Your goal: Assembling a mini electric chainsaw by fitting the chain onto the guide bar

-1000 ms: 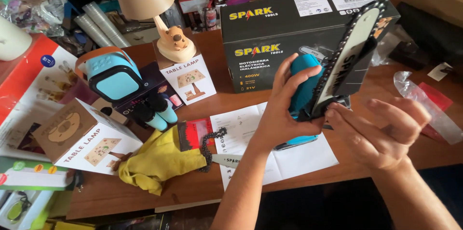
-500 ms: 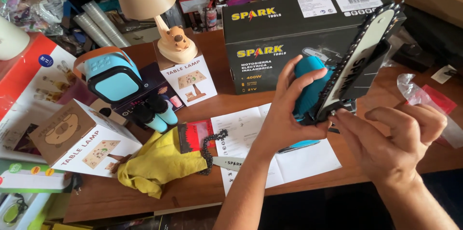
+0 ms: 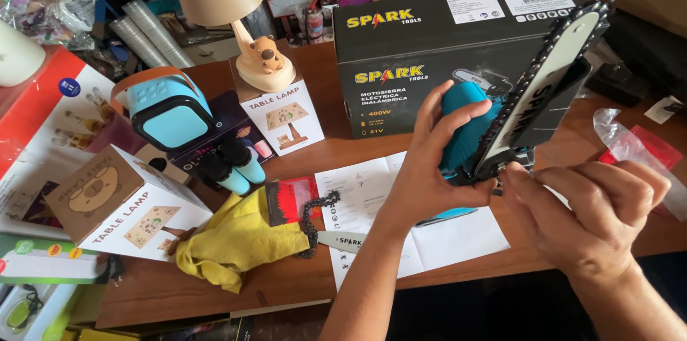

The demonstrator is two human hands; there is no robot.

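My left hand (image 3: 429, 169) grips the teal body of a small electric chainsaw (image 3: 469, 130), held up above the wooden table (image 3: 336, 144). Its white guide bar with the black chain (image 3: 547, 87) points up and to the right. My right hand (image 3: 583, 208) is at the base of the bar, fingertips touching the chain near the saw's black underside. A paper instruction sheet (image 3: 379, 198) lies on the table under the saw. A spare guide bar and loose chain (image 3: 318, 223) rest on the sheet's left edge.
A large black carton (image 3: 422, 40) stands behind the saw. To the left are yellow gloves (image 3: 232, 241), a wooden lamp on a white box (image 3: 275, 101), a teal speaker (image 3: 168, 112), two teal batteries (image 3: 232, 166), another lamp box (image 3: 118, 201). A clear plastic bag (image 3: 633, 148) lies at right.
The saw has tilted a little, its bar tip swinging further right. My right hand has closed in on the base of the bar and the chain.
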